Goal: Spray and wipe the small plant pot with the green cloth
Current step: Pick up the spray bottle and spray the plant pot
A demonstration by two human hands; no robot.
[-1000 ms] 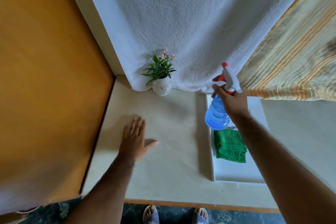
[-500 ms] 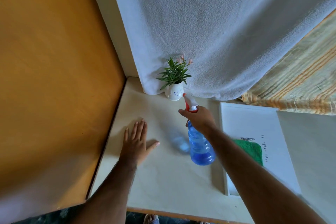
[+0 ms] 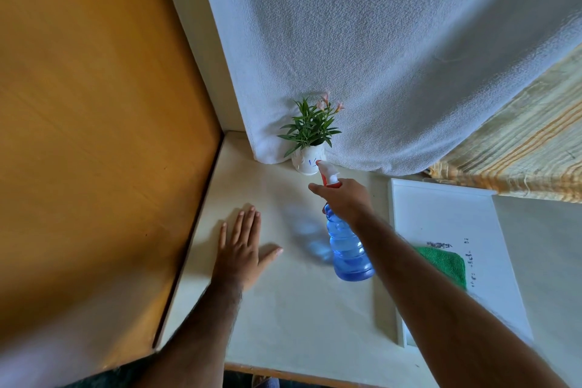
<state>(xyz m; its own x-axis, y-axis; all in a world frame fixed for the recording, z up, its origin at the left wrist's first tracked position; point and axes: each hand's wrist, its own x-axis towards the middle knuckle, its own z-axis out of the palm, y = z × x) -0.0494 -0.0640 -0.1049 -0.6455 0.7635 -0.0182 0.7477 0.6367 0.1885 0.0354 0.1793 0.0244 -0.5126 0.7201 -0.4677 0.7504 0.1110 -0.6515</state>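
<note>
A small white plant pot (image 3: pixel 307 162) with green leaves and pink flowers stands at the back of the cream table, against a hanging white towel. My right hand (image 3: pixel 343 200) grips the neck of a blue spray bottle (image 3: pixel 346 249) with a red and white nozzle. The nozzle tip sits right at the pot's front. My left hand (image 3: pixel 242 249) lies flat on the table, fingers apart, left of the bottle. A folded green cloth (image 3: pixel 447 263) lies on a white tray (image 3: pixel 441 214) to the right, partly hidden by my right forearm.
An orange wooden panel (image 3: pixel 94 135) walls off the left side. The white towel (image 3: pixel 378 41) hangs behind the pot, and a striped yellow fabric (image 3: pixel 519 151) hangs at the right. The table's front edge (image 3: pixel 299 375) runs along the bottom.
My right hand has carried the spray bottle from above the tray leftwards and forward until the nozzle is at the pot. My left hand has stayed flat on the table.
</note>
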